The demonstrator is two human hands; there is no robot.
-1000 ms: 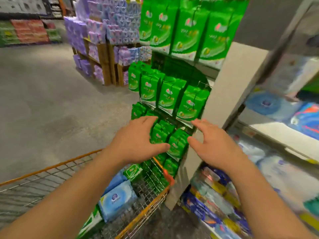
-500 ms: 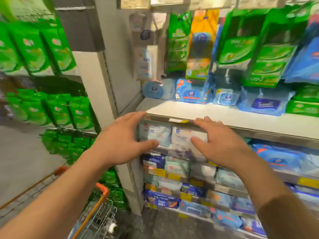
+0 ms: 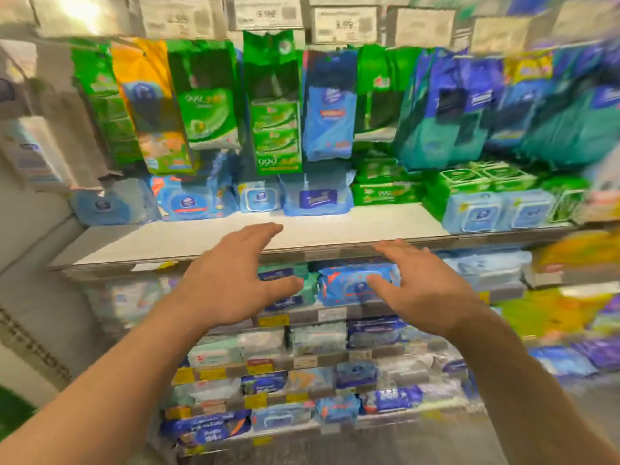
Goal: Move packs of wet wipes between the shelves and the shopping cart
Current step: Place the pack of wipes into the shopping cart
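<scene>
The view has swung right since a moment ago: the shopping cart and the green side rack are gone from sight, and the wet wipe shelves now fill the picture. Both hands have stayed up in front of the shelves and hold nothing.

The left hand (image 3: 231, 280) is spread, with straight fingers and the thumb sticking out to the side. It hangs in front of the edge of the white shelf (image 3: 188, 241) and does not clearly touch it. The right hand (image 3: 419, 283) is spread the same way, palm turned in toward the left hand. Between the two hands, on the shelf below, lies a blue pack of wet wipes (image 3: 352, 283). The right thumb is in front of that pack, but I cannot tell if it touches it.

The picture is very blurry, most of all on the right side, where the packs smear into green, blue and yellow. Most words on the packs cannot be read. The arms are cut off at the bottom.

On the white shelf sit blue packs (image 3: 188, 203) at the left and green packs (image 3: 385, 189) further right, with bare shelf in front. Above them tall green bags (image 3: 208, 105) and other bags hang under price tags (image 3: 265, 13). The lower shelves (image 3: 302, 360) hold rows of pale and dark blue packs.
</scene>
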